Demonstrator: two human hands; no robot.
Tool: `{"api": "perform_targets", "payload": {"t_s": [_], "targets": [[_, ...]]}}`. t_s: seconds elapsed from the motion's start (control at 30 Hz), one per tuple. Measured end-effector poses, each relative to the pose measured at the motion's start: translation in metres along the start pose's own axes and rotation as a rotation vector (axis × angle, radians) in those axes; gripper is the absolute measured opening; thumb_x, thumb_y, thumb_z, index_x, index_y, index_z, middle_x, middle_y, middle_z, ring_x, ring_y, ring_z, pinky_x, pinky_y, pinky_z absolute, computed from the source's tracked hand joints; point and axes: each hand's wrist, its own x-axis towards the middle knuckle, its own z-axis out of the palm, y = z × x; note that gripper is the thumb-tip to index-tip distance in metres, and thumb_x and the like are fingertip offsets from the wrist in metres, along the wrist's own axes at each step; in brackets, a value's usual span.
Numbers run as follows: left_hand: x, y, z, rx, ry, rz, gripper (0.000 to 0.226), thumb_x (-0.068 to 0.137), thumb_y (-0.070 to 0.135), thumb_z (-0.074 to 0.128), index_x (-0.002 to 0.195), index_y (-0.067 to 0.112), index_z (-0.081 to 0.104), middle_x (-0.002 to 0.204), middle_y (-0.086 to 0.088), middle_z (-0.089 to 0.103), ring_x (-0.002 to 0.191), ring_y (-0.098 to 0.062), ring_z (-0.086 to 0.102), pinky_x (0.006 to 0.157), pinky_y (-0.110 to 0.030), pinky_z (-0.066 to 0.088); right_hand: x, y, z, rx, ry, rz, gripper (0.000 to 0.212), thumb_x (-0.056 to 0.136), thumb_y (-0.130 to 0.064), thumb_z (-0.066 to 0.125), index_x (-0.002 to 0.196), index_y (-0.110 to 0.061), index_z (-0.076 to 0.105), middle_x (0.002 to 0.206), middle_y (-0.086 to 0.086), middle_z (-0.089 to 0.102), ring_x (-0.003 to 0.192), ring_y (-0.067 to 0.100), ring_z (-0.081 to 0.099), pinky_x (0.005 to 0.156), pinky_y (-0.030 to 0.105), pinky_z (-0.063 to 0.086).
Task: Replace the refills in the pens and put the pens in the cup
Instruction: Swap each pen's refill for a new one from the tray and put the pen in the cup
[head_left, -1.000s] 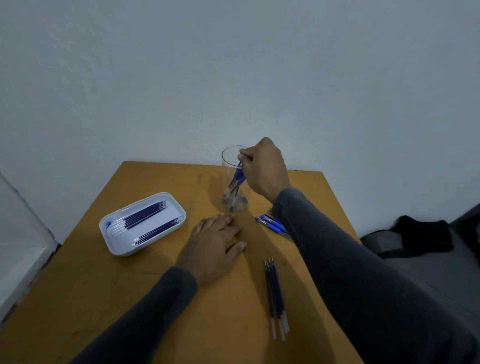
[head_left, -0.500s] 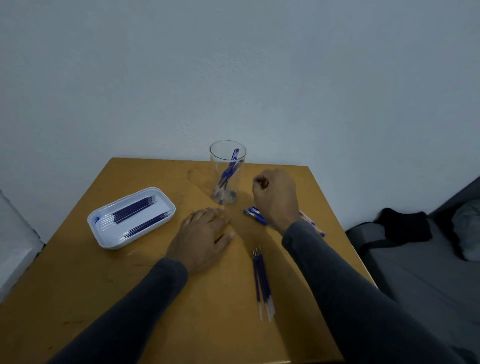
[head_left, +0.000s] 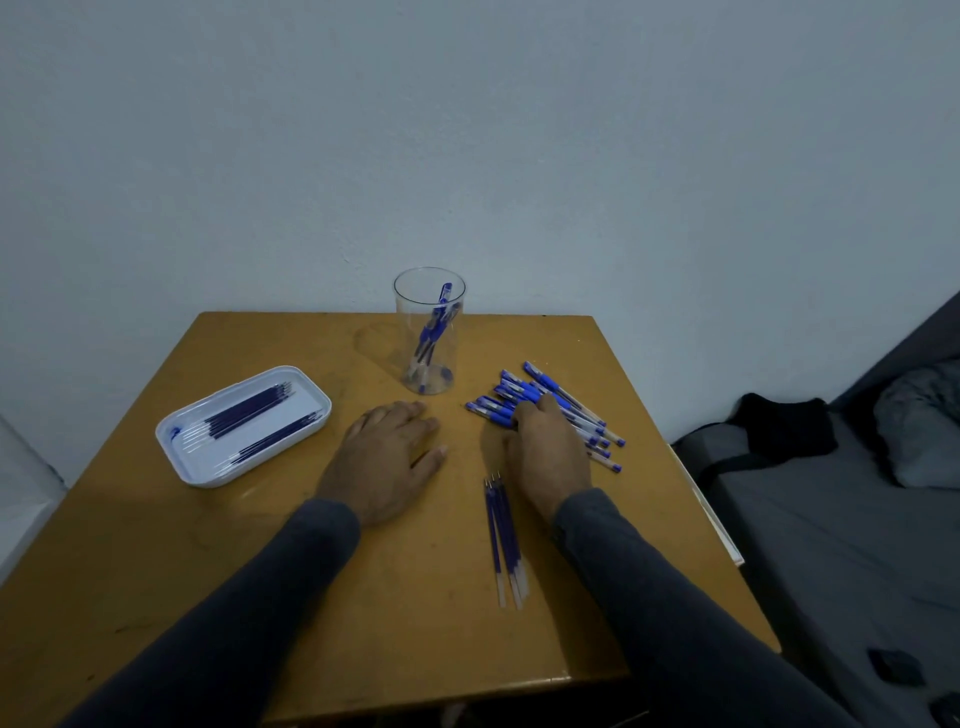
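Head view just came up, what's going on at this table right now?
A person is partway through refilling pens. The right hand reaches onto the pile of blue pens, fingers on one, not lifted yet. The left hand lies flat and empty on the table. The clear cup already holds a few pens. Three loose refills lie just near of the right hand, and more refills sit in the white tray on the left.
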Motion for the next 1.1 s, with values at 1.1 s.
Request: {"api": "perform_targets", "payload": {"t_s": [1.1], "targets": [[-0.024,0.002,-0.003,-0.284,0.183,-0.054,0.026,0.098,0.037,0.062,0.118,0.025,0.071,0.127,0.008,0.064,0.117,-0.006,0.055,0.104,-0.034,0.048,-0.008,-0.048,-0.032,0.231,-0.099,0.048,0.014,0.097,-0.026,0.067,0.108,-0.021,0.06,0.098,0.001,0.064,0.092,0.018,0.063,0.084,0.042,0.059]]}}
